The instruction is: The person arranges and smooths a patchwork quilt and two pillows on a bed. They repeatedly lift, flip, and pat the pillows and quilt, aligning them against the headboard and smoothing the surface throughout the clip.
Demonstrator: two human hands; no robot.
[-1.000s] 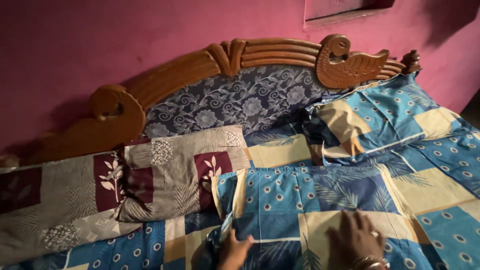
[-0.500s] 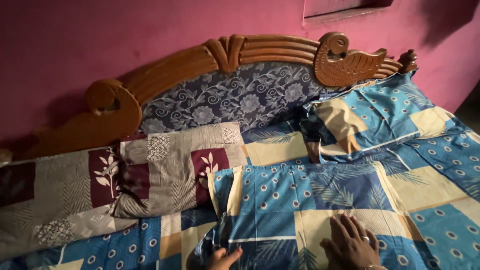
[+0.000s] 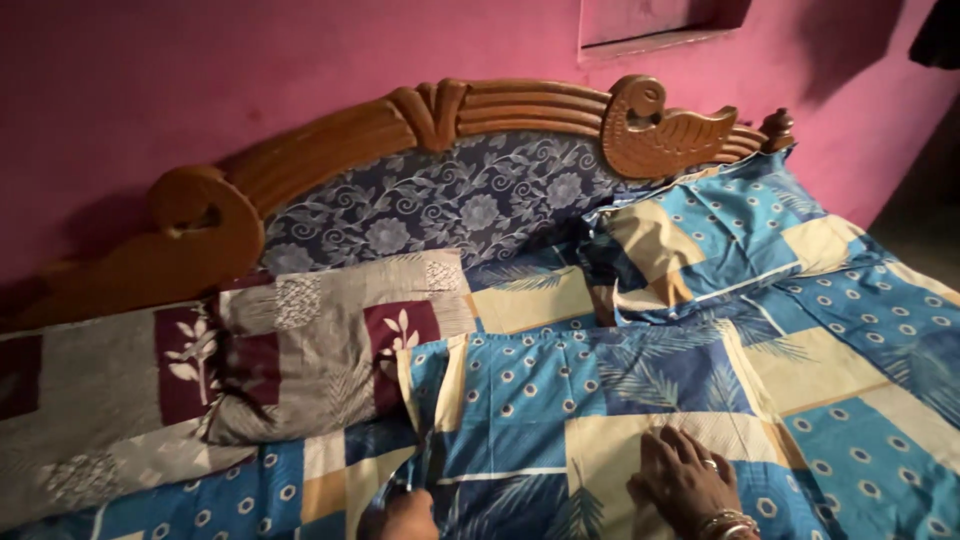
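Note:
A blue and cream patterned pillow [image 3: 560, 400] lies on the bed in front of me. My right hand [image 3: 685, 480] rests flat on its near part, fingers spread, with a ring and bangles on it. My left hand [image 3: 408, 512] is at the pillow's left end, by the cover's dark open edge. Only a small part of this hand shows at the frame's bottom, so its grip is hidden. A grey and maroon pillow [image 3: 320, 350] lies to the left, touching the blue one.
A second blue patterned pillow [image 3: 720, 235] leans at the right against the carved wooden headboard [image 3: 470, 105] with its floral padded panel. A matching blue bedsheet [image 3: 300, 480] covers the mattress. Behind stands a pink wall [image 3: 200, 70] with a recessed niche [image 3: 650, 20].
My left hand has dropped lower and mostly left the frame. My right hand stays flat on the blue pillow. The view has shifted slightly to the right.

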